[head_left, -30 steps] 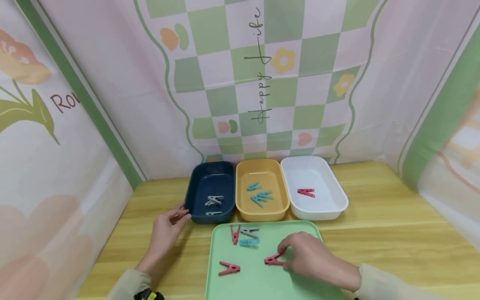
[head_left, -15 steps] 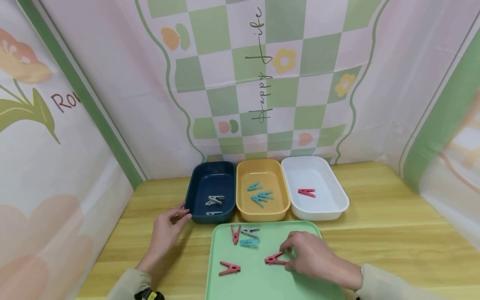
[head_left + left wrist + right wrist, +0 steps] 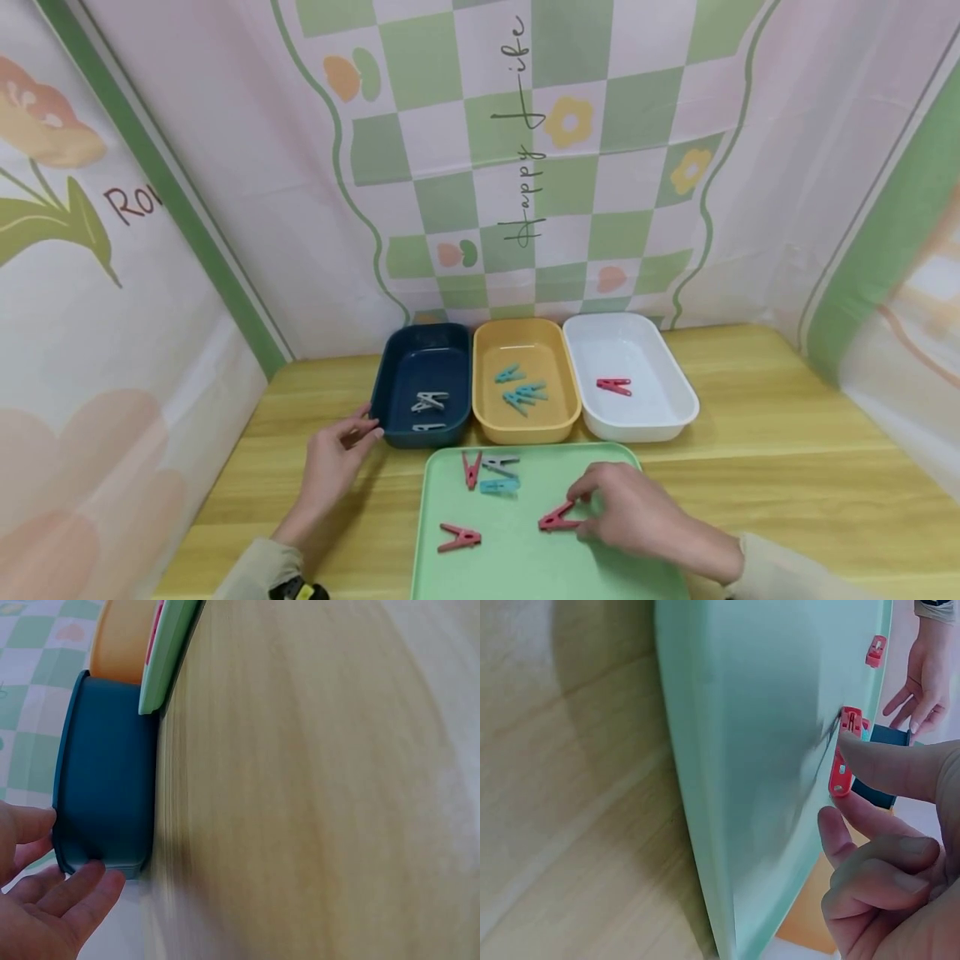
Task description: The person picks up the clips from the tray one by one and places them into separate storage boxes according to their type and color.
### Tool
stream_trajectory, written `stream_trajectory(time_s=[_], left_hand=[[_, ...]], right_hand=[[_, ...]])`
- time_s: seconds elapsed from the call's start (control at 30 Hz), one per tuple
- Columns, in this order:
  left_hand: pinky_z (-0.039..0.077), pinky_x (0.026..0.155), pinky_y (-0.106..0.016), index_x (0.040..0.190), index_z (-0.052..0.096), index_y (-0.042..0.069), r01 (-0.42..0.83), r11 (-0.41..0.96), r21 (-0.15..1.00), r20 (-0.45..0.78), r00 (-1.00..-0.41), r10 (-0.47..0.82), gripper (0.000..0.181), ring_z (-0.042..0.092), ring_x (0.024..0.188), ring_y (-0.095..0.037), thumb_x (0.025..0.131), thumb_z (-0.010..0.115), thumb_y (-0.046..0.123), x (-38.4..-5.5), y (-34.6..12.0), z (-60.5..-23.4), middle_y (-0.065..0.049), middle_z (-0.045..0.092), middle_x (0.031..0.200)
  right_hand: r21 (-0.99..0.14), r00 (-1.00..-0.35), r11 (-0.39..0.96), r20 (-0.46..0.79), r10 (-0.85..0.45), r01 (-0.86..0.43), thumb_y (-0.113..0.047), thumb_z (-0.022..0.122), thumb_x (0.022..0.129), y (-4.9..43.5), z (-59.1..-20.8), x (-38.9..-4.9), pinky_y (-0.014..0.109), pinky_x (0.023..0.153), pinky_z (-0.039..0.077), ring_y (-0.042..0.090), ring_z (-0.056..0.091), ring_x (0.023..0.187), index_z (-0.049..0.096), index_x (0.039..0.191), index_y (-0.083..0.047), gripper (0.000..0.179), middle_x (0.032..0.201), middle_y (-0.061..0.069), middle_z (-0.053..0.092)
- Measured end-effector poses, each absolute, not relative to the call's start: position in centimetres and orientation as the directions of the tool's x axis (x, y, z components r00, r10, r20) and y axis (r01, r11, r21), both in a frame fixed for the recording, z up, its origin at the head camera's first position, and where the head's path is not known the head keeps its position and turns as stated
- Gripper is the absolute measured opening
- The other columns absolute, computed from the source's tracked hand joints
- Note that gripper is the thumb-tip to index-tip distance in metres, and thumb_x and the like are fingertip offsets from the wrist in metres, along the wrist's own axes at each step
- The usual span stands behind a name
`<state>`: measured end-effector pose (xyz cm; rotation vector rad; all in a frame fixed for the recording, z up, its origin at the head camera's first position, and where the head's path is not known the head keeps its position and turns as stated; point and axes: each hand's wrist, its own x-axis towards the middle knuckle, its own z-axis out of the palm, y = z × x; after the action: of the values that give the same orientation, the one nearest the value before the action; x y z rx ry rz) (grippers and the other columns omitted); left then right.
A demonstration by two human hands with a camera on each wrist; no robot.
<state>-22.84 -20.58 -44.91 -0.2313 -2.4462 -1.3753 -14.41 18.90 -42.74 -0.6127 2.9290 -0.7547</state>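
The right hand [image 3: 632, 511] is pinching a red peg [image 3: 554, 522] by its spread ends, nose pointing left; the left hand [image 3: 333, 458], fingers loose, is touching the navy bin [image 3: 429, 367].

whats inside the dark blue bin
Inside the dark blue bin are grey clothespins: an overlapping group, and a nearer one partly covered by the bin's near wall. Anything lying right behind that wall is hidden; how many overlap can't be told.
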Motion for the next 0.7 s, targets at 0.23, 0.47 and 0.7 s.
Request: stream_trajectory(time_s=[0.23,0.47,0.7], left_hand=[[0.055,0.078,-0.027,0.096,0.072,0.002,0.292,0.517,0.804,0.352,-0.936,-0.019,0.014,0.061,0.11,-0.022,0.085,0.073,0.01,-22.79,-20.56,-44.85,-0.009,0.062,0.124],[0.055,0.079,-0.027,0.098,0.072,0.003,0.268,0.527,0.807,0.328,-0.944,-0.023,0.015,0.06,0.111,-0.021,0.085,0.072,0.011,-22.7,-20.5,-44.84,-0.007,0.061,0.125],[0.055,0.079,-0.026,0.099,0.072,0.004,0.256,0.536,0.805,0.317,-0.948,-0.023,0.015,0.06,0.111,-0.02,0.086,0.072,0.012,-22.66,-20.49,-44.75,-0.005,0.06,0.127]], right_hand=[[-0.539,-0.934,0.782,0.023,-0.358,-0.313,-0.022,0.086,0.061,19.26,-42.17,-14.28,0.044,0.083,0.051,0.017,0.061,0.096,0.075,0.09,-0.023,0.031,0.089,-0.014,0.068],[-0.592,-0.931,0.749,0.008,-0.364,-0.298,-0.022,0.085,0.063,19.53,-41.9,-14.5,0.045,0.084,0.051,0.017,0.062,0.098,0.075,0.093,-0.022,0.031,0.091,-0.013,0.07],[-0.64,-0.927,0.712,0.0,-0.375,-0.288,-0.027,0.085,0.064,19.77,-41.72,-14.72,0.041,0.079,0.053,0.012,0.064,0.091,0.076,0.094,-0.019,0.032,0.087,-0.014,0.071]])
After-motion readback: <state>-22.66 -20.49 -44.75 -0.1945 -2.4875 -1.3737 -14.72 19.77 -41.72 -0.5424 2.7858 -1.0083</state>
